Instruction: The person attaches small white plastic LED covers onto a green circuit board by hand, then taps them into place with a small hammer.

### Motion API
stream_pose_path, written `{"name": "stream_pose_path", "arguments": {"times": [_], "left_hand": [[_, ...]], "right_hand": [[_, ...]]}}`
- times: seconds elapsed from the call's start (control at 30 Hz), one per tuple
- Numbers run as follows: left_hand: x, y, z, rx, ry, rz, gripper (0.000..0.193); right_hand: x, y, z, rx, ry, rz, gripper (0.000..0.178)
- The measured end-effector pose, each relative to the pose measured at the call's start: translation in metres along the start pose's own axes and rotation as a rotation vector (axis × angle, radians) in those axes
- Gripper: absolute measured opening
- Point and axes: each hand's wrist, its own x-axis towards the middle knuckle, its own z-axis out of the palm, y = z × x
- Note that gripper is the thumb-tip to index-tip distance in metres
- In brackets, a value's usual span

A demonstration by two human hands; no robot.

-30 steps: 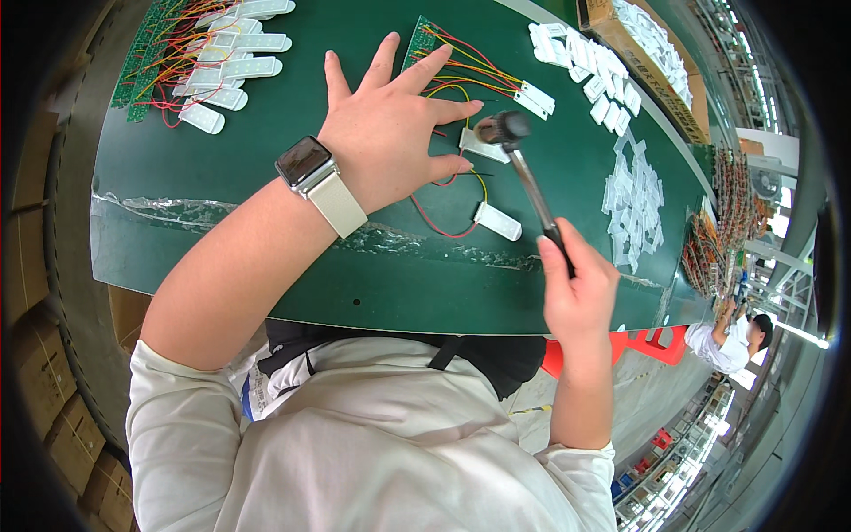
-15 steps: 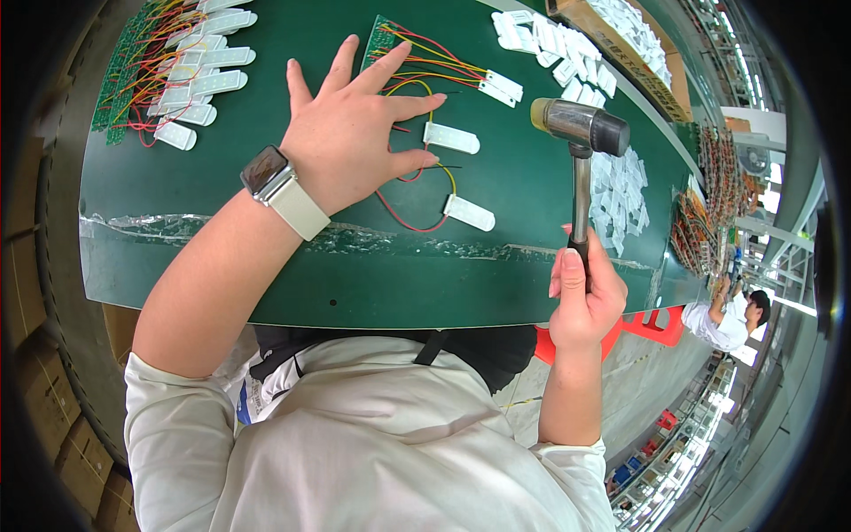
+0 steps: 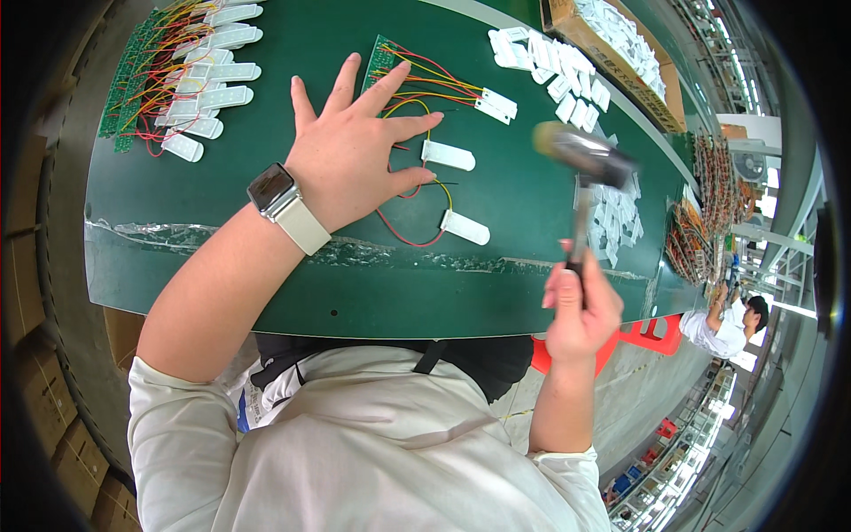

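Observation:
My left hand (image 3: 350, 160) lies spread over the green table (image 3: 213, 186), fingers apart, partly covering a green circuit board (image 3: 379, 58) and its red and yellow wires. From that board the wires run to small white plastic pieces: a paired one (image 3: 496, 105), a single piece (image 3: 449, 155) and a lower one (image 3: 465, 227). My right hand (image 3: 581, 310) grips the handle of a two-faced mallet (image 3: 585, 156), raised near the right side of the table. Motion smears the mallet's head, one face yellowish and the other dark.
Wired boards with white pieces (image 3: 213, 71) lie stacked at far left. Loose white parts (image 3: 550, 66) and pale flat pieces (image 3: 616, 213) lie at right, beside a cardboard box (image 3: 612, 53) full of parts. Beyond are wire bundles (image 3: 714, 177), red stools (image 3: 651, 335) and a person (image 3: 722, 324).
The mallet's head has dropped a little and tilted, now blurred by motion. My right hand has shifted slightly down. My left hand stays spread over the same board and wires.

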Motion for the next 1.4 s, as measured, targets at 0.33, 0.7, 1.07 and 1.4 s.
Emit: {"name": "stream_pose_path", "arguments": {"times": [0.33, 0.7, 1.07, 1.4], "left_hand": [[-0.003, -0.004, 0.000, -0.011, 0.067, 0.071, 0.064], [-0.001, -0.023, -0.014, 0.027, 0.070, 0.535, 0.055], [-0.004, 0.014, -0.026, 0.206, 0.047, 0.499, 0.057], [-0.002, 0.008, -0.032, 0.089, -0.017, 0.564, 0.070]], "right_hand": [[0.001, 0.007, 0.013, -0.132, -0.060, 0.079, 0.025], [-0.040, 0.052, -0.049, -0.455, 0.113, 0.326, 0.030], [-0.041, 0.045, -0.063, -0.605, 0.115, 0.205, 0.035], [-0.030, 0.059, -0.075, -0.642, 0.067, 0.089, 0.037]]}}
